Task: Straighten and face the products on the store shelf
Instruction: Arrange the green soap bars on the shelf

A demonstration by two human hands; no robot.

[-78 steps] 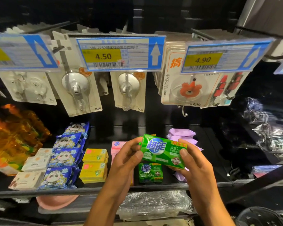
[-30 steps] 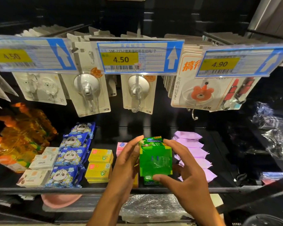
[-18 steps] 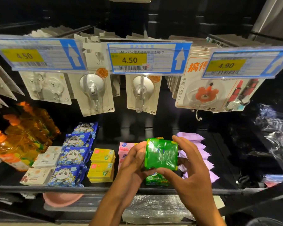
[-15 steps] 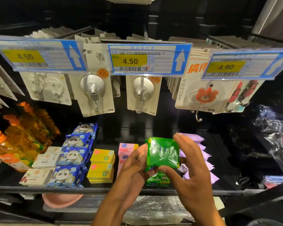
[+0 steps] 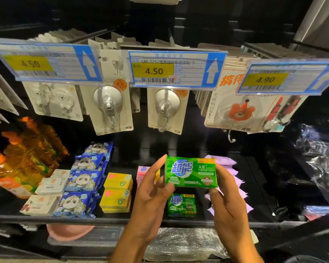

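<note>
My left hand [image 5: 150, 198] and my right hand [image 5: 226, 211] are both bare. My fingers [image 5: 154, 168] are long and slim, narrowing toward rounded tips, with faint creases across the knuckles. Behind my fingers the hands broaden out smoothly, and each then narrows into a bare wrist. Farther back from my fingers, my left forearm [image 5: 125, 249] and my right forearm [image 5: 243, 249] are bare too, uncovered all the way to the lower edge of the view. My nails are too small and blurred to describe.
</note>
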